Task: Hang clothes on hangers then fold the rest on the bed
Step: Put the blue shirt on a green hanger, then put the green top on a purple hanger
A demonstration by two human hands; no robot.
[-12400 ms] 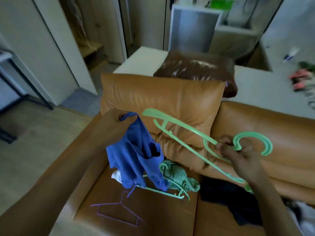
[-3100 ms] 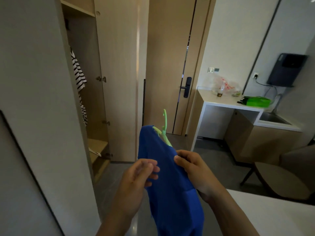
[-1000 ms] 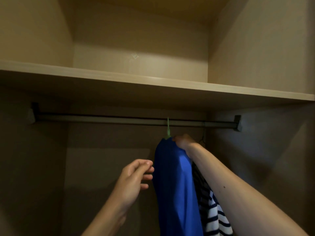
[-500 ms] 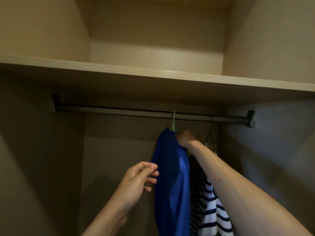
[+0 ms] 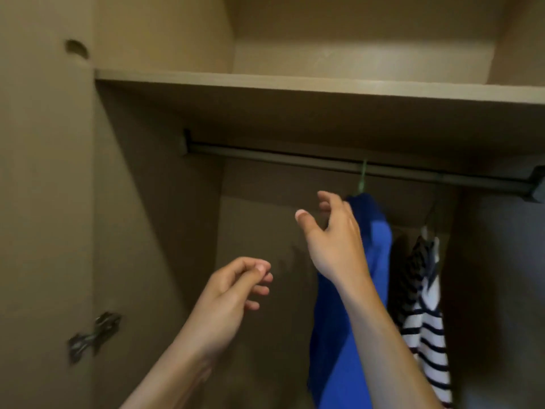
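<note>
Hanging looks done: blue shirt on green hanger, just behind right hand, spread, holding nothing. Left hand loosely curled, holding nothing. Check hook seats on rail.

Dim beige wardrobe interior, shelf, dark rail

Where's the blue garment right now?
The blue garment hangs from the wardrobe rail, right of centre, beside the striped top, just behind the right hand.
</note>
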